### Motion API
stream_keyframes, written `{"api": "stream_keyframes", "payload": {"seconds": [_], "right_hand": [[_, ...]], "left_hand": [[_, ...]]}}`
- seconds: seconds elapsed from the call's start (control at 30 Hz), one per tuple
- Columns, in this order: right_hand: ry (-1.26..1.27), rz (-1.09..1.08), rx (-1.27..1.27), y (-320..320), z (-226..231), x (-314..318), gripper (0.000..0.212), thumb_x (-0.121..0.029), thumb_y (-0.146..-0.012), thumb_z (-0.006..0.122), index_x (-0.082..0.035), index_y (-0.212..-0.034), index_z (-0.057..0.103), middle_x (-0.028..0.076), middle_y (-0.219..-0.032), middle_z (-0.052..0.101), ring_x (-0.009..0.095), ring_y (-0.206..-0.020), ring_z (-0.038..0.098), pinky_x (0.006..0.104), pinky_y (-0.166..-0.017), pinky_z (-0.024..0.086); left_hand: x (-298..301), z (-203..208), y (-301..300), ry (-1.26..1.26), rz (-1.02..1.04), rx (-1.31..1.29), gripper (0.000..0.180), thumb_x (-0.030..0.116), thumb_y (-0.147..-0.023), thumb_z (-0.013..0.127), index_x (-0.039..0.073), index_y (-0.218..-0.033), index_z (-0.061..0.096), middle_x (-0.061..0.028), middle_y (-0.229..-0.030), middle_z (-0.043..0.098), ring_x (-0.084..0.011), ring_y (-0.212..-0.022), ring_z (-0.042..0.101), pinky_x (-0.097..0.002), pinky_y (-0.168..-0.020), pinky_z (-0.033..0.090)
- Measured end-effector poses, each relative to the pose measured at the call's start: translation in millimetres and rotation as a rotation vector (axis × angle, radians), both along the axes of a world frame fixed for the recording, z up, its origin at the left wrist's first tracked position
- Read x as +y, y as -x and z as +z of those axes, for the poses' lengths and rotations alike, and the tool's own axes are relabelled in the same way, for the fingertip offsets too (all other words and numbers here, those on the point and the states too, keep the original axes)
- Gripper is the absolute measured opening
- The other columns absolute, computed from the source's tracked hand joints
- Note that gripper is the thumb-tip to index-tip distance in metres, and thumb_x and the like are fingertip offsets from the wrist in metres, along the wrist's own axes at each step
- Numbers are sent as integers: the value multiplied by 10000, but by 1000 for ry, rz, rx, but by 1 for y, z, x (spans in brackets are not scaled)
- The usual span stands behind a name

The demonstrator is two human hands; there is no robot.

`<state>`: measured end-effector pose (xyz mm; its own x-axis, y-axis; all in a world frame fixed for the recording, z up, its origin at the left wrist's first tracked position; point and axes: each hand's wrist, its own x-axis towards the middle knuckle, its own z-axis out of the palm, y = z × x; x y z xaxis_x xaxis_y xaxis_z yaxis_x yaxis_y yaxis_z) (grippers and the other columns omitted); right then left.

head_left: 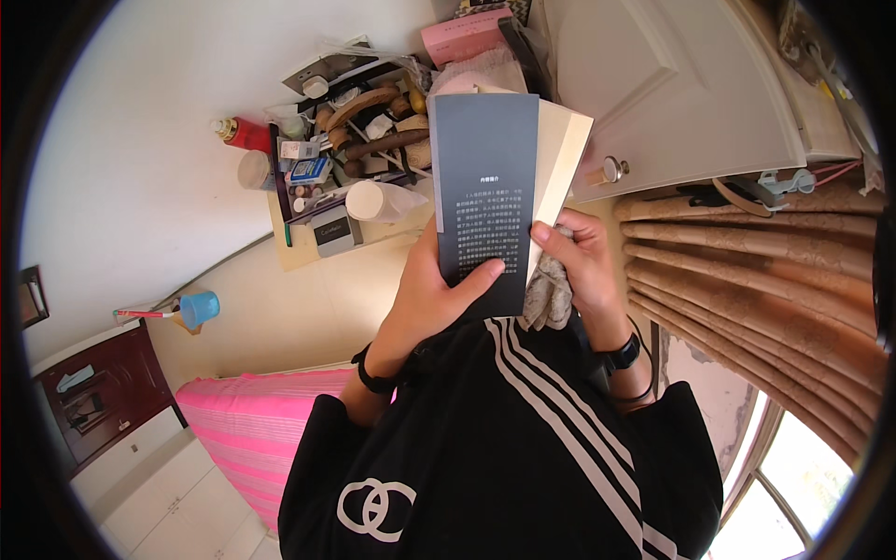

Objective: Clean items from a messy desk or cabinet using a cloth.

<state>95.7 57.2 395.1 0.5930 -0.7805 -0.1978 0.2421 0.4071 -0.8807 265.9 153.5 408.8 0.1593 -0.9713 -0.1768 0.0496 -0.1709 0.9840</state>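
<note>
A book with a dark blue-grey cover flap (485, 140) is held up in front of my chest, between both hands. My left hand (434, 285) grips its left side, the thumb lying across the printed flap. On the other side, my right hand (581, 254) pinches the cream pages (560, 140), its thumb on their edge. The pages fan out to the right of the flap. Below the right hand, a crumpled grey cloth (549, 297) hangs against the book; whether the fingers hold it too, I cannot tell.
Beyond the book, a cluttered desk holds an organizer of small items (373, 131), a white cup (371, 201), a dark box (336, 231) and a pink box (467, 35). A white cabinet door (691, 93) stands at the right above brown curtains (747, 261). Pink striped fabric (252, 420) lies left.
</note>
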Motion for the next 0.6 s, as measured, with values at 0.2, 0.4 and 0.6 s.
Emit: {"api": "stream_keyframes", "payload": {"seconds": [0.2, 0.4, 0.6], "right_hand": [[22, -13, 32, 9, 10, -4, 194, -105, -888, 649, 41, -1013, 678, 65, -894, 696, 90, -797, 617, 235, -743, 493], [17, -37, 77, 4, 13, -3, 200, -120, -888, 659, 46, -998, 680, 65, -867, 694, 83, -784, 616, 222, -716, 492], [54, -46, 71, -7, 10, 8, 177, -103, -885, 664, 43, -981, 689, 30, -848, 679, 47, -750, 559, 209, -682, 466]], "left_hand": [[12, 4, -29, 64, 157, -8, 399, -18, -874, 571, -25, -1266, 494, -105, -1126, 620, -186, -1031, 588, -296, -893, 452], [-4, 23, -20, 348, 139, -819, 526, -43, -828, 588, -13, -1339, 468, -172, -1231, 585, -245, -1096, 585, -336, -946, 434], [-1, 32, 12, 232, 132, -554, 654, 71, -690, 796, 26, -1291, 542, -186, -1237, 575, -269, -1135, 573, -346, -945, 447]]}}
